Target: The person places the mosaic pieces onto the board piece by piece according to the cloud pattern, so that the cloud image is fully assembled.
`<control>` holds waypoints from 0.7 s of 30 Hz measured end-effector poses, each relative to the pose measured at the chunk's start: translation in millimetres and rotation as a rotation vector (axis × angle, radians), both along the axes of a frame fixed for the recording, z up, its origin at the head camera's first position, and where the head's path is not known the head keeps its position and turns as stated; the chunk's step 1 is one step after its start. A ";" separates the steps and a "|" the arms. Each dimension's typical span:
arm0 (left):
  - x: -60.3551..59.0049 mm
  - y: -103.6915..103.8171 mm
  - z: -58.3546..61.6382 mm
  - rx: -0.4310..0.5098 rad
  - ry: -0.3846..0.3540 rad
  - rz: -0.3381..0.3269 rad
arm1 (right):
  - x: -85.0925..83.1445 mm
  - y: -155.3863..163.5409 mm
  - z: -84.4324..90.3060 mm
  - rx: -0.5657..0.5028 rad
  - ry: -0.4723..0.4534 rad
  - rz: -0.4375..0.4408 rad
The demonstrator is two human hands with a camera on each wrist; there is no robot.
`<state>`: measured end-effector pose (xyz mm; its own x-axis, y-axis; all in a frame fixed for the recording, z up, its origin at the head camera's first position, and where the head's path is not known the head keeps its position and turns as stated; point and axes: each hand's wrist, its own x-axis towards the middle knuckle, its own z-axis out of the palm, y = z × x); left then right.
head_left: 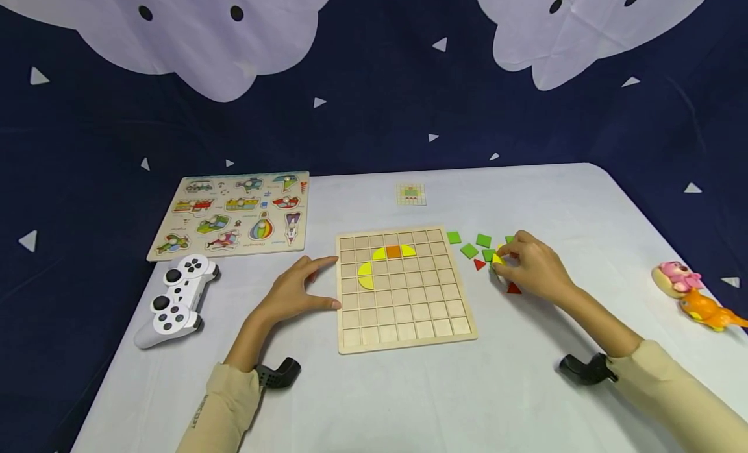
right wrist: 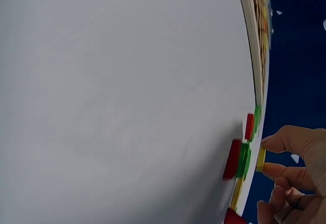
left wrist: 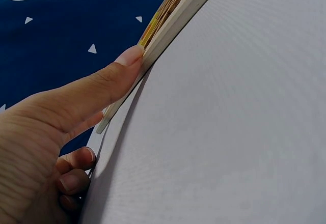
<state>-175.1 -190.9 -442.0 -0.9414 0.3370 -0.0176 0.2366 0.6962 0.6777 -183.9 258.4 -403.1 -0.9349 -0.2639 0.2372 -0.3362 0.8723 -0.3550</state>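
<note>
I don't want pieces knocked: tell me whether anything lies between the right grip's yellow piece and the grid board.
Yes: loose green squares and a red triangle lie on the table between yellow piece and grid board.

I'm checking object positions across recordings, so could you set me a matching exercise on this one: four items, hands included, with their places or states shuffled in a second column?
Column one:
1. Left hand
2. Right hand
3. White game controller
4. Orange toy

Column two:
A. Beside the pink toy
B. Touching the edge of the grid board
C. Pinching a yellow piece
D. Just in front of the picture puzzle board

Right pairs: 1-B; 2-C; 3-D; 4-A.
</note>
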 end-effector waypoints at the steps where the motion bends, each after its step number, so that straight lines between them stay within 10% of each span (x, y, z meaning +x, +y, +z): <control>1: 0.0 -0.1 -0.1 0.000 -0.001 0.000 | -1.0 -2.1 0.0 -0.004 -0.003 0.007; 21: -0.9 -0.9 -0.2 0.005 -0.005 0.002 | -15.1 -60.3 -2.4 -0.023 -0.022 0.151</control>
